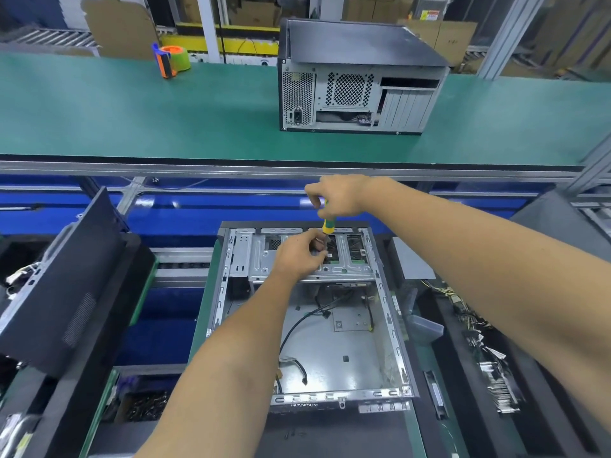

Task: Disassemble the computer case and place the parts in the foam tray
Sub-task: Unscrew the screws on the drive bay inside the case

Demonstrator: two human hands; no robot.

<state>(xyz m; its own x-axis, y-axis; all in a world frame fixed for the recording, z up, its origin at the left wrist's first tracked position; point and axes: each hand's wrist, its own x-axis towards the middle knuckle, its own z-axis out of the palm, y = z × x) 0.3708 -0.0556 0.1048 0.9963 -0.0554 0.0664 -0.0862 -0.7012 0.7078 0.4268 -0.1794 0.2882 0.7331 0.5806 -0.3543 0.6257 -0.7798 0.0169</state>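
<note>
The open computer case (330,325) lies on its side at the middle of the desk's (198,332) near edge. The right hand (340,198) grips a yellow-green screwdriver (328,225) upright over the drive cage (297,259) at the case's far end. The left hand (297,257) pinches the shaft near the tip. Black foam tray (529,408) sits at the right edge. A second case (357,81) stands on the green conveyor (132,110). No writing is legible.

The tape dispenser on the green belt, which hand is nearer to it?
Left. The left hand is over the open case, below and right of the tape dispenser; the right hand, gripping the screwdriver, is farther right.
</note>
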